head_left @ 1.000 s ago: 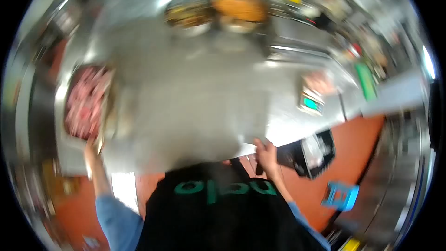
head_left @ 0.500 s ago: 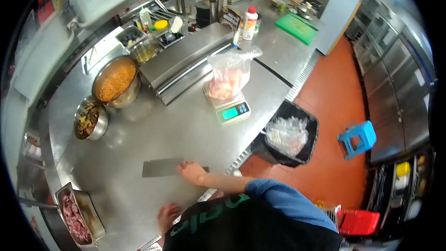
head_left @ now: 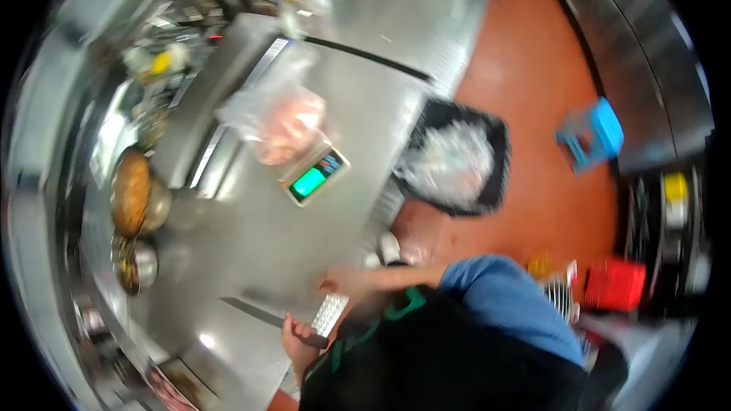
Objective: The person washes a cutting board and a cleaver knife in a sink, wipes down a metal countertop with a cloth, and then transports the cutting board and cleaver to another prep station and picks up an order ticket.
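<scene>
My left hand (head_left: 297,332) is closed around the dark handle of a knife (head_left: 253,309) at the near edge of the steel counter. Its broad blade points away to the left, just above the counter or on it; I cannot tell which. My right hand (head_left: 346,281) is smeared by motion, a little above and to the right of the left one, near the counter's edge. Whether it holds anything does not show. Farther off, a clear plastic bag of pale pink meat (head_left: 292,125) rests on a digital scale (head_left: 316,180) with a lit green display.
Left are a bowl of orange-brown food (head_left: 132,192), a smaller metal bowl (head_left: 145,262) and a tray of meat (head_left: 169,390). A lined bin (head_left: 499,160) stands beside the counter. A blue stool (head_left: 598,133) and red crate (head_left: 614,285) are on the floor.
The knife lay flat under my right hand; now my left hand grips its handle. My right hand has come off it. The whole view has turned and blurred.
</scene>
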The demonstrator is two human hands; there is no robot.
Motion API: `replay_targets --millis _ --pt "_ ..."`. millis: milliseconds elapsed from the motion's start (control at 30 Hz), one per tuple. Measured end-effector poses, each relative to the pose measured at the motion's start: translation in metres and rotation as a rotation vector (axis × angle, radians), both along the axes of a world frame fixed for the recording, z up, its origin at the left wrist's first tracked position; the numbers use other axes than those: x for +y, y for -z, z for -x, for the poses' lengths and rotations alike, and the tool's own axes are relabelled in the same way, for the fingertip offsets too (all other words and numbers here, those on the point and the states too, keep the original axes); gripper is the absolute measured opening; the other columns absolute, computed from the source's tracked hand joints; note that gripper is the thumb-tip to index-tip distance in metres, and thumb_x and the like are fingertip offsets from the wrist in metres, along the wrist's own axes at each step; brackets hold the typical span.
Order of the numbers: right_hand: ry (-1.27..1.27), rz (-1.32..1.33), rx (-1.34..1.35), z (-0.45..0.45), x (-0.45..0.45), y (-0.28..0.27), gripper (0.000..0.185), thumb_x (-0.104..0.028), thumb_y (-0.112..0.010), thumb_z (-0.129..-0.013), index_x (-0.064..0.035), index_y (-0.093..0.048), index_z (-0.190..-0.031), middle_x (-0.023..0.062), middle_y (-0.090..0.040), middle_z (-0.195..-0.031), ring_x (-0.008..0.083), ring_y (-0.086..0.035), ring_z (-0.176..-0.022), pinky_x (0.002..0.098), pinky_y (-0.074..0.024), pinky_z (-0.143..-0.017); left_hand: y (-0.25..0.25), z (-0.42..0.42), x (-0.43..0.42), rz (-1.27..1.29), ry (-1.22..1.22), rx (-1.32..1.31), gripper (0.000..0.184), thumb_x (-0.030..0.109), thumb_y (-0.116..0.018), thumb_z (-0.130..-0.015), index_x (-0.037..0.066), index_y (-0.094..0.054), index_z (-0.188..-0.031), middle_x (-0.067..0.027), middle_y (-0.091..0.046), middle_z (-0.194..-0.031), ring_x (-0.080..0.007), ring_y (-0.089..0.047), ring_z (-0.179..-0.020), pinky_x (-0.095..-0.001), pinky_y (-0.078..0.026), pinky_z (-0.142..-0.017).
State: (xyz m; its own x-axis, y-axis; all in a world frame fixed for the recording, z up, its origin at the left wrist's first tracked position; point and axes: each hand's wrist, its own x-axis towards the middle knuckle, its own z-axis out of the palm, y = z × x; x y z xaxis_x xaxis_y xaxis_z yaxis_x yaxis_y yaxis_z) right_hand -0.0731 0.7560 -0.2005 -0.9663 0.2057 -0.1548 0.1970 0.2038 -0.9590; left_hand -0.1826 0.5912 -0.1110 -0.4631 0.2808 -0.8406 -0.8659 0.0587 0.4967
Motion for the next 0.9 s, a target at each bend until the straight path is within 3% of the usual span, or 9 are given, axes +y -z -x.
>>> replay_targets --millis 133,200,367,400,500,567,667,767,900 --pt "0.375 -0.211 -0.578 -0.143 0.046 -0.017 0.030 -0.029 -0.053 -0.085 -0.0101 -0.061 -0.108 0.0166 -0.064 -0.094 0.0349 -0.061 -0.087 0.0407 -0.0474 -0.078 0.025 -0.010 0.007 0.160 0.682 0.597 0.037 0.016 -0.065 -0.082 0.004 -0.044 -0.054 -0.0043 -0.046 -0.048 -0.0107 -0.044 -0.044 -0.0281 -0.036 -0.042" --pt "0.606 0.067 -0.846 -0.212 0.051 -0.020 0.029 -0.029 -0.055 -0.085 -0.0097 -0.063 -0.105 0.0157 -0.064 -0.098 0.0328 -0.061 -0.092 0.0399 -0.0475 -0.080 0.033 -0.026 0.033 0.170 1.014 0.796 0.032 0.017 -0.069 -0.079 0.001 -0.048 -0.059 -0.0054 -0.047 -0.049 -0.0121 -0.045 -0.045 -0.0293 -0.037 -0.044" --pt "0.422 -0.504 -0.976 -0.486 -0.020 0.153 0.022 -0.030 -0.058 -0.076 -0.0100 -0.066 -0.072 0.0156 -0.064 -0.071 0.0340 -0.060 -0.059 0.0426 -0.0459 -0.053 0.005 -0.099 0.133 0.091 1.588 1.094 0.033 0.031 -0.074 -0.070 0.002 -0.058 -0.074 -0.0140 -0.057 -0.060 -0.0298 -0.056 -0.056 -0.0390 -0.043 -0.054" --pt "0.794 0.149 -1.101 -0.517 -0.032 0.144 0.023 -0.024 -0.055 -0.079 -0.0074 -0.065 -0.068 0.0134 -0.063 -0.066 0.0282 -0.059 -0.054 0.0394 -0.0450 -0.050 0.006 -0.116 0.145 0.054 1.643 1.098 0.033 0.031 -0.074 -0.070 0.003 -0.058 -0.076 -0.0146 -0.058 -0.062 -0.0310 -0.057 -0.058 -0.0397 -0.043 -0.055" --pt "0.848 0.148 -1.240 -0.625 -0.068 0.152 0.021 -0.026 -0.056 -0.081 -0.0068 -0.064 -0.080 0.0124 -0.064 -0.076 0.0283 -0.060 -0.065 0.0385 -0.0457 -0.059 0.030 -0.184 0.192 -0.012 1.797 1.162 0.035 0.031 -0.073 -0.071 0.003 -0.058 -0.086 -0.0153 -0.059 -0.066 -0.0299 -0.060 -0.063 -0.0408 -0.044 -0.058" --pt "0.688 0.118 -1.283 -0.677 -0.078 0.160 0.023 -0.027 -0.056 -0.082 -0.0063 -0.063 -0.087 0.0118 -0.064 -0.083 0.0283 -0.060 -0.073 0.0378 -0.0462 -0.065 0.089 -0.221 0.210 -0.030 1.855 0.936 0.033 0.026 -0.074 -0.071 0.002 -0.057 -0.086 -0.0122 -0.059 -0.066 -0.0236 -0.060 -0.060 -0.0376 -0.046 -0.056" --pt "0.556 0.147 -1.312 -0.722 -0.066 0.175 0.028 -0.029 -0.056 -0.083 -0.0056 -0.062 -0.099 0.0109 -0.065 -0.094 0.0284 -0.061 -0.084 0.0369 -0.0470 -0.074 0.124 -0.291 0.254 0.083 1.493 0.044 0.017 0.012 -0.069 -0.078 0.003 -0.056 -0.086 -0.0048 -0.058 -0.067 -0.0137 -0.057 -0.056 -0.0292 -0.049 -0.049" --pt "0.899 0.220 -1.145 -0.743 -0.014 0.200 0.037 -0.030 -0.057 -0.084 -0.0049 -0.060 -0.111 0.0099 -0.066 -0.104 0.0284 -0.062 -0.095 0.0359 -0.0477 -0.083 0.141 -0.343 0.309 0.193 1.167 -0.517 0.012 0.009 -0.065 -0.081 0.003 -0.055 -0.081 -0.0059 -0.056 -0.067 -0.0155 -0.056 -0.054 -0.0343 -0.053 -0.052" --pt "1.432 0.503 -0.712 -0.769 0.095 0.177 0.024 -0.018 -0.065 -0.082 -0.0003 -0.058 -0.097 0.0118 -0.066 -0.081 0.0241 -0.062 -0.063 0.0328 -0.0499 -0.055 0.152 -0.404 0.367 0.185 1.140 -0.305 0.012 0.009 -0.064 -0.082 0.004 -0.053 -0.078 -0.0065 -0.056 -0.066 -0.0165 -0.055 -0.052 -0.0361 -0.053 -0.050"
